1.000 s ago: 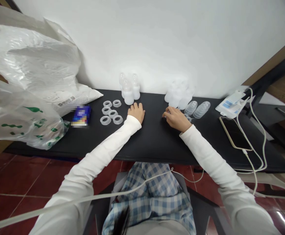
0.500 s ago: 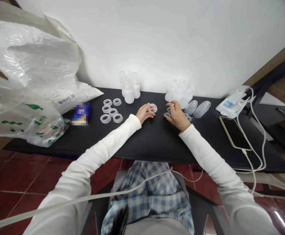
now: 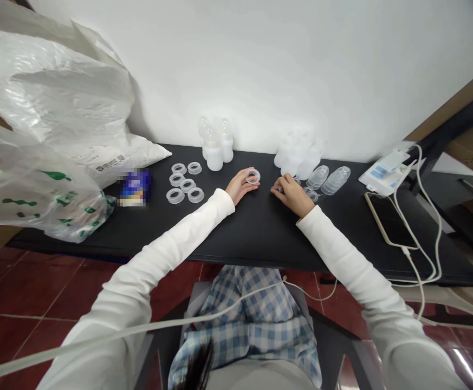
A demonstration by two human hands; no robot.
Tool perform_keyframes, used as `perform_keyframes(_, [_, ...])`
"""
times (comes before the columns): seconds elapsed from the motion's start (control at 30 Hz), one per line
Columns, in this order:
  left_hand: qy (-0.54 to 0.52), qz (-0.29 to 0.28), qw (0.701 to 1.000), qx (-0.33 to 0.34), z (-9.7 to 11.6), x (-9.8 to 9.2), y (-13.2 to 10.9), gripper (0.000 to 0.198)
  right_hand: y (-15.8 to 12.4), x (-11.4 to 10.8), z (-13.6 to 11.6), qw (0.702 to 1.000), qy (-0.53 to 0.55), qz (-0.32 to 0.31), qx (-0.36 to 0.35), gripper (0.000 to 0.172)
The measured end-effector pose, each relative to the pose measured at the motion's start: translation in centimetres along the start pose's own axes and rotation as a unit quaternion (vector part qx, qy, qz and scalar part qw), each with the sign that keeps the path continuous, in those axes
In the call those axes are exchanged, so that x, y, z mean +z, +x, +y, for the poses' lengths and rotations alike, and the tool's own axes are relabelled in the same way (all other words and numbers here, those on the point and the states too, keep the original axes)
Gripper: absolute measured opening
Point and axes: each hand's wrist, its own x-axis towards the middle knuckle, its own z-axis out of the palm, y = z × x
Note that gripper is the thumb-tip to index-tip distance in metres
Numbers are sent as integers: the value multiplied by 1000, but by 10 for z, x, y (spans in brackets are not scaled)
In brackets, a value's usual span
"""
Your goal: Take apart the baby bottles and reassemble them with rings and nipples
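Black tabletop (image 3: 220, 238) holds upright, empty-looking plastic baby bottles (image 3: 214, 151) against the wall (image 3: 301, 70).

A gold-edged smartphone (image 3: 390, 221) lies on the black surface (image 3: 256, 244), its white cable (image 3: 435, 238) trailing over the edge, while plastic bags (image 3: 53, 92) (one printed green) slump left beside a blurred blue packet (image 3: 134, 188).

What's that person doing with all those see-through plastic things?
A person sits at a black table. Their left hand holds a clear plastic ring, and their right hand pinches a small clear piece. More rings lie to the left, near small plastic bottles. Stacked clear cups sit to the right.
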Motion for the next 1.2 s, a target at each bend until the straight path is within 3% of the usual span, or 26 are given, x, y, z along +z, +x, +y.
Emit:
perform_keyframes(0.13, [6, -16, 1000, 5, 1, -2, 0, 39, 0, 0, 0, 1000, 25, 9, -8, 10])
perform_keyframes(0.4, [5, -26, 1000, 9, -2, -6, 5, 44, 1, 9, 3, 998, 58, 9, -34, 37])
perform_keyframes(0.7, [-30, -6, 1000, 2, -1, -4, 4, 8, 2, -3, -7, 999, 37, 2, -5, 22])
perform_keyframes(0.97, [-21, -10, 1000, -8, -1, -4, 4, 8, 0, 6, 2, 999, 45, -9, -28, 36])
perform_keyframes(1.2, [-4, -23, 1000, 3, 1, -5, 1, 10, 4, 2, -5, 995, 80, 46, -28, 30])
